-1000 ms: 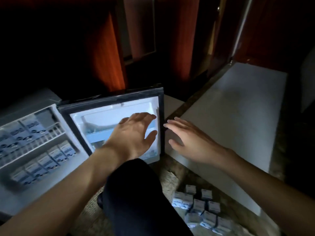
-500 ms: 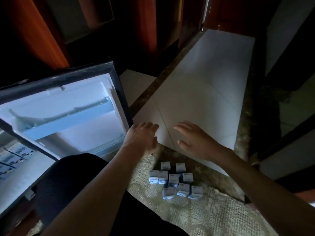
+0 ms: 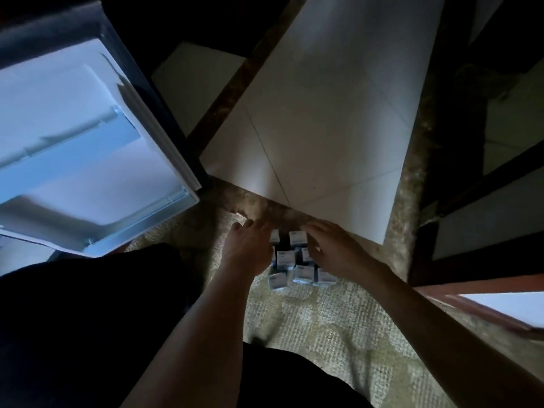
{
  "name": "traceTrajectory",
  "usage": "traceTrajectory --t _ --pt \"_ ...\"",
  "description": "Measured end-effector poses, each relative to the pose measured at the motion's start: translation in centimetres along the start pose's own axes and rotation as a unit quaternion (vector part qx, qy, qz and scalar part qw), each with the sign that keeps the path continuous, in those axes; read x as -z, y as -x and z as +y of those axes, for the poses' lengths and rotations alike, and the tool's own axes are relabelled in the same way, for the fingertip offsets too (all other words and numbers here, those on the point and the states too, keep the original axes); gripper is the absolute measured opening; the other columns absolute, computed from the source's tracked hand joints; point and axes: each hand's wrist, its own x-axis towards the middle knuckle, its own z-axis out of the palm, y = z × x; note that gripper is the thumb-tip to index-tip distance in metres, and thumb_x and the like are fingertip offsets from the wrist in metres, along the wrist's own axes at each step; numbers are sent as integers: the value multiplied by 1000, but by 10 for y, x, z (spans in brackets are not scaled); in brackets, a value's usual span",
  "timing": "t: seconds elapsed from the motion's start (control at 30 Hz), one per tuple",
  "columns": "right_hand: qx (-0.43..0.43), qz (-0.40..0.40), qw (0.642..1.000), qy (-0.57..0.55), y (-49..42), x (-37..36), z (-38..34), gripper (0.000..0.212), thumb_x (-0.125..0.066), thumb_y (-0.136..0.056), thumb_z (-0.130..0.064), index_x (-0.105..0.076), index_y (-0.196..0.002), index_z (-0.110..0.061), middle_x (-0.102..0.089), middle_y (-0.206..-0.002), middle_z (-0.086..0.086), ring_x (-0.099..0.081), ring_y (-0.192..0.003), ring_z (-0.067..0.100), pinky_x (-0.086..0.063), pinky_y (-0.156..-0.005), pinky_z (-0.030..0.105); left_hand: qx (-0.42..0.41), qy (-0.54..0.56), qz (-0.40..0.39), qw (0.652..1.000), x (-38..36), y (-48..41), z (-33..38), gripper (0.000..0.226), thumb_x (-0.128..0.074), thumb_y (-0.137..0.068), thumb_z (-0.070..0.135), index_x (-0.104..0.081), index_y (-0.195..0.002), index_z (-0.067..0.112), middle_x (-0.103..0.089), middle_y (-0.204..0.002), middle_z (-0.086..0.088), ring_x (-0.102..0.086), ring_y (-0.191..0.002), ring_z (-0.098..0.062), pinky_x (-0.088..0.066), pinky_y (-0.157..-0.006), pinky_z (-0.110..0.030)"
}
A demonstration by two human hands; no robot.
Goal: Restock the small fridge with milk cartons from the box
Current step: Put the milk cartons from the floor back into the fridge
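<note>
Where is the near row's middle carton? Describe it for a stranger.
From the open fridge door, look down-right to the woven mat, where milk cartons sit between the left hand and right hand. In the row of three nearest the person, it is the middle carton.

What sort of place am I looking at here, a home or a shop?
Likely a dim room in a home or hotel, not certain: a small fridge door open near the floor, milk cartons on a woven mat, pale floor tiles.
</note>
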Motion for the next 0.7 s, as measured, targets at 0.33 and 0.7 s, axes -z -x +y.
traceTrajectory --t 0.33,0.7 --pt "-15 -38 999 -8 18 -68 26 47 -61 -93 -17 -52 -140 -13 -54 -142 4 -45 -132 23 -35 -108 35 13 56 -132 990 -81 2 24 46 -59 -90 31 -49 -133 21 -56 -130 -3 -51 -122 -24 -42 -96 -42" --pt "-41 -56 998 -7 21 -107 40 50 -64 -88 -18 -53 -137 -22 -53 -138 -4 -45 -132 21 -39 -102 37 43 37 -206 977 -112 1 24 59 -65 -90 33 -40 -143 22 -55 -132 -4 -52 -122 -25 -42 -95 -40"
